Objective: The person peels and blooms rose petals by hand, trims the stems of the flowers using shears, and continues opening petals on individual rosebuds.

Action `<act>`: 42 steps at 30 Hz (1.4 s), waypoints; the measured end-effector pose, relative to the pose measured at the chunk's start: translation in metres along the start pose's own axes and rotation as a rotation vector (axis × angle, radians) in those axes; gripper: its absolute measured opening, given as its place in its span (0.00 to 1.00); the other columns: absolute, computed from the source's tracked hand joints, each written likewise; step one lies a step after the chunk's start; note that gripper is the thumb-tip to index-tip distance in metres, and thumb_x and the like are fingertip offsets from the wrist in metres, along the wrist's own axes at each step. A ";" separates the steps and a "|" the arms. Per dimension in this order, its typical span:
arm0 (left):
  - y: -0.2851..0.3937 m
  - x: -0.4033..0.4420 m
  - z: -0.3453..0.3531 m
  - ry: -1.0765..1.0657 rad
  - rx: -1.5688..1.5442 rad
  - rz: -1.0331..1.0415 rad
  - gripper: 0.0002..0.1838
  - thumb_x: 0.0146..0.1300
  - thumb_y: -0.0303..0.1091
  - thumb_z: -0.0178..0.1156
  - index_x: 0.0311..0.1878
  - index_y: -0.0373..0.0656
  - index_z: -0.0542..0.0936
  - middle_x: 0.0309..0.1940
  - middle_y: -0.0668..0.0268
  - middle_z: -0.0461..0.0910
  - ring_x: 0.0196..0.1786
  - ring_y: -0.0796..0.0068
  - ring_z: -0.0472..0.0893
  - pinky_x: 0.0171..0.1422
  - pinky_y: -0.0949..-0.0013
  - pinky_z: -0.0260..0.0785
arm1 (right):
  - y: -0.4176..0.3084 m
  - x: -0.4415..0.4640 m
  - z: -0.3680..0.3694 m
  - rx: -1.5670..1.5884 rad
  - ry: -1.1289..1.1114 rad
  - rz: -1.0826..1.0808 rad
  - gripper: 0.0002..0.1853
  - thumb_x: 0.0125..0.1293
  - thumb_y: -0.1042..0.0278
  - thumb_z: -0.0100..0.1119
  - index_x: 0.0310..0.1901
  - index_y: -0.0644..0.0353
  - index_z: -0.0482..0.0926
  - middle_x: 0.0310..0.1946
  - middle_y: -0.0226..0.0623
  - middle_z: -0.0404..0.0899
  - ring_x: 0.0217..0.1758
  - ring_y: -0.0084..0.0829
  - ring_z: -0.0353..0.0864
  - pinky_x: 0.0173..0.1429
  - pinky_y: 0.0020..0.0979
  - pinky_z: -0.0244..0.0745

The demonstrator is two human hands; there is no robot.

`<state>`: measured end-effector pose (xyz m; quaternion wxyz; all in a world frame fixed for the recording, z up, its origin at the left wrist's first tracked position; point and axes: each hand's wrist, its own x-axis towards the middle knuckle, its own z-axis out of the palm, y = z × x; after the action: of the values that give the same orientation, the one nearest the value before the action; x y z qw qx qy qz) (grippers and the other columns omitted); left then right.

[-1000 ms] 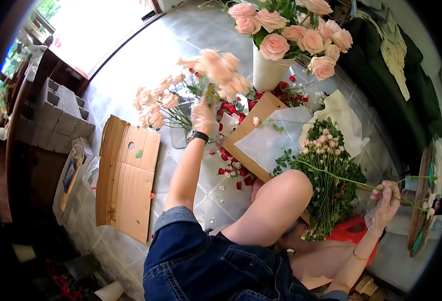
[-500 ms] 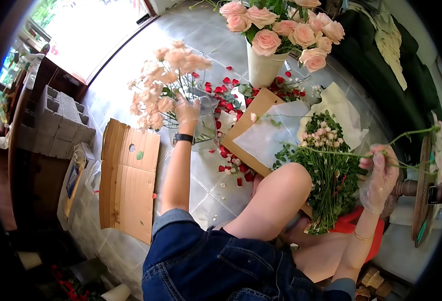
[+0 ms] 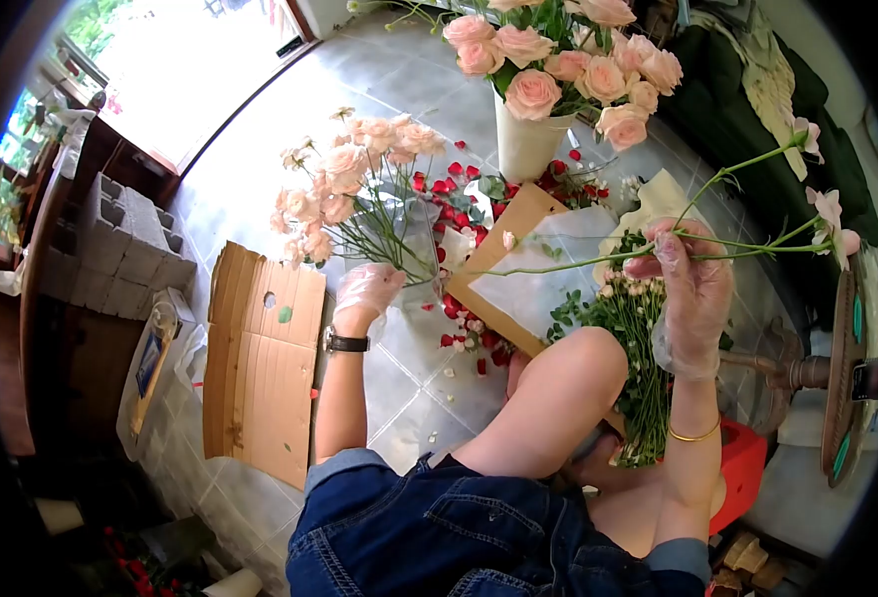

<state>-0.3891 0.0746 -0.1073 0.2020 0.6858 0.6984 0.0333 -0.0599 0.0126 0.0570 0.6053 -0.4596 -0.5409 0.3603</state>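
Observation:
My right hand (image 3: 692, 284), in a clear plastic glove, pinches a long green stem (image 3: 558, 269) of pale pink spray roses. Its forked end carries small blooms (image 3: 829, 224) out to the right, and the bare lower end points left. My left hand (image 3: 369, 292), also gloved, is beside a clear vase (image 3: 421, 239), its fingers loosely bent; whether they touch the vase is unclear. Peach-pink roses (image 3: 344, 169) lean leftward out of that vase. Below my right hand lies a bundle of green-stemmed spray roses (image 3: 643, 348), partly hidden by my knee and arm.
A white bucket (image 3: 528, 139) of large pink roses stands at the back. Red petals (image 3: 449, 194) litter the tiles around a brown board (image 3: 498, 289) with translucent sheets. Flattened cardboard (image 3: 265, 358) and grey blocks (image 3: 125, 239) are left. A red stool (image 3: 742, 473) is near my right forearm.
My left hand has drawn back from the roses toward me, and the roses have shifted slightly right. My right hand has moved left with the stem, bringing its blooms into view.

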 end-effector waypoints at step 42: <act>-0.045 0.108 0.105 0.113 -0.011 0.198 0.12 0.54 0.37 0.54 0.37 0.40 0.79 0.34 0.51 0.79 0.39 0.56 0.79 0.43 0.59 0.69 | 0.106 -0.133 -0.290 -0.853 0.017 0.498 0.12 0.58 0.62 0.58 0.39 0.61 0.77 0.32 0.36 0.79 0.35 0.30 0.78 0.40 0.31 0.72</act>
<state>-0.3944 0.1526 -0.2434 0.1619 0.7475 0.6371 0.0954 0.2114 -0.1257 -0.0840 0.2633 -0.7847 -0.5089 0.2367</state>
